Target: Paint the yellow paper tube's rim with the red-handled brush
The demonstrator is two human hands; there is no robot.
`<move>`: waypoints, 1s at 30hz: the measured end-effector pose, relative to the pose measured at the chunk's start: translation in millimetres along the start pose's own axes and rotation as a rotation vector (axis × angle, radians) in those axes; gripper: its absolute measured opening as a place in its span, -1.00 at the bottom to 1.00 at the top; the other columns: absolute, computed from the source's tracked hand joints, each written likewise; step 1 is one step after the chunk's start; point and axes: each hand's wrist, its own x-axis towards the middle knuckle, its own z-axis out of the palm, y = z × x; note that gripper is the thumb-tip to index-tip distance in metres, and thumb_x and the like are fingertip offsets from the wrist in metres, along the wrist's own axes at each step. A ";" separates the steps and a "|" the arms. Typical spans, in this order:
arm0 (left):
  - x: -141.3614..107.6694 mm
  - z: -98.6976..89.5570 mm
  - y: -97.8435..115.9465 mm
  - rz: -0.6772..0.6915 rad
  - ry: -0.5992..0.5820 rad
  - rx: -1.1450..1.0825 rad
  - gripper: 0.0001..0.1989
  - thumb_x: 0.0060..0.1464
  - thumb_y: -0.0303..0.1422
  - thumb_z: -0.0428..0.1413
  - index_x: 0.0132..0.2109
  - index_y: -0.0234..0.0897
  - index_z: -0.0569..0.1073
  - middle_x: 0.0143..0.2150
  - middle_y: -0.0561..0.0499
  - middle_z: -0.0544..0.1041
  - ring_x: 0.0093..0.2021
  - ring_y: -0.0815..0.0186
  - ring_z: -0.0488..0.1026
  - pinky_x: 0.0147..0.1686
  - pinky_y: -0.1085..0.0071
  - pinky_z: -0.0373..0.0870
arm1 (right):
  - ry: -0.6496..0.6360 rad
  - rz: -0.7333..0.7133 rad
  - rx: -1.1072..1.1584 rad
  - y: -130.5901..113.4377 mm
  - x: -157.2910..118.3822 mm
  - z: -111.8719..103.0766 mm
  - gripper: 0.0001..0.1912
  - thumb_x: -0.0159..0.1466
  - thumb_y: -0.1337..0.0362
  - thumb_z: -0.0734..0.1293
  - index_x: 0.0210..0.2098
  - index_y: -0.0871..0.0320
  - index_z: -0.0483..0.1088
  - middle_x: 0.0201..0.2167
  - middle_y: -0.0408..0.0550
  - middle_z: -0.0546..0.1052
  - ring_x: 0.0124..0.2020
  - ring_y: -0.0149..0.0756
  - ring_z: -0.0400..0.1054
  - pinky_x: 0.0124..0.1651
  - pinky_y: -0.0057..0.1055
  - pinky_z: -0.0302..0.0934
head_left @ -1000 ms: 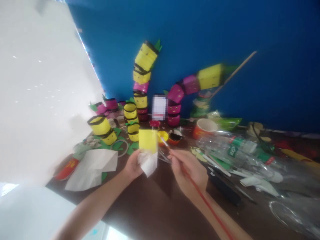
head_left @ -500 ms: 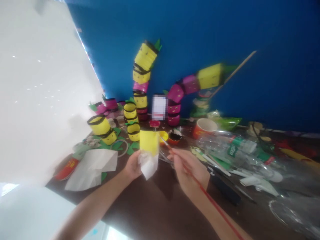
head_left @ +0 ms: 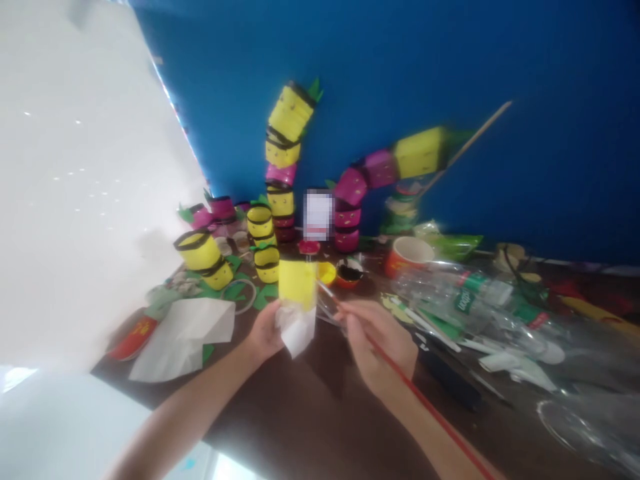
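Note:
My left hand (head_left: 267, 331) is closed round the lower part of a yellow-painted cylinder (head_left: 297, 283), which looks like a cut plastic bottle or cup. White tissue (head_left: 299, 335) is bunched under its base, between it and my fingers. In my right hand (head_left: 379, 340) is a thin red-handled paintbrush (head_left: 431, 408), gripped near the front like a pen. The brush tip is at the cylinder's right side; blur hides whether it touches. Just behind stand a small cup of yellow paint (head_left: 327, 273) and a cup of black paint (head_left: 349, 272).
Yellow and magenta stacked cups (head_left: 283, 153) with black bands lean on the blue wall (head_left: 400, 60). White paper (head_left: 183, 337) lies at left on the dark table (head_left: 300, 420). Plastic bottles (head_left: 465, 297), an orange paper cup (head_left: 413, 252) and a dark-handled tool (head_left: 450, 377) crowd the right.
The brush tip has slid slightly down along the cylinder's right side, with a small shift of my right hand. My left hand and the cylinder stay almost still.

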 end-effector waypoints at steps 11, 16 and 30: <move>-2.1 5.7 0.8 0.029 0.006 0.009 -0.78 0.00 -0.36 0.06 -0.23 -0.40 0.49 -0.34 -0.08 0.59 -0.32 0.22 0.53 -0.19 0.33 0.42 | -0.060 0.005 0.005 0.5 -1.0 -0.6 -0.83 0.16 0.44 0.24 -0.30 0.12 0.41 -0.43 -0.08 0.49 -0.42 -0.38 0.42 -0.37 -0.46 0.34; -2.8 8.9 1.9 0.047 0.005 0.017 -0.79 0.01 -0.36 0.06 -0.23 -0.38 0.49 -0.36 -0.06 0.59 -0.33 0.23 0.53 -0.19 0.33 0.42 | -0.116 0.049 -0.007 -3.4 -0.8 -2.4 -0.85 0.15 0.42 0.23 -0.44 0.14 0.42 -0.53 -0.12 0.47 -0.50 -0.40 0.37 -0.46 -0.48 0.27; -1.2 -0.8 -1.8 0.178 -0.259 0.149 -0.72 -0.04 -0.43 0.14 -0.11 -0.34 0.47 -0.13 -0.09 0.57 -0.13 0.19 0.50 -0.09 0.34 0.37 | -0.001 0.034 -0.041 6.8 -3.4 2.8 -0.82 0.19 0.40 0.25 -0.25 0.10 0.42 -0.34 -0.05 0.52 -0.34 -0.33 0.46 -0.35 -0.45 0.40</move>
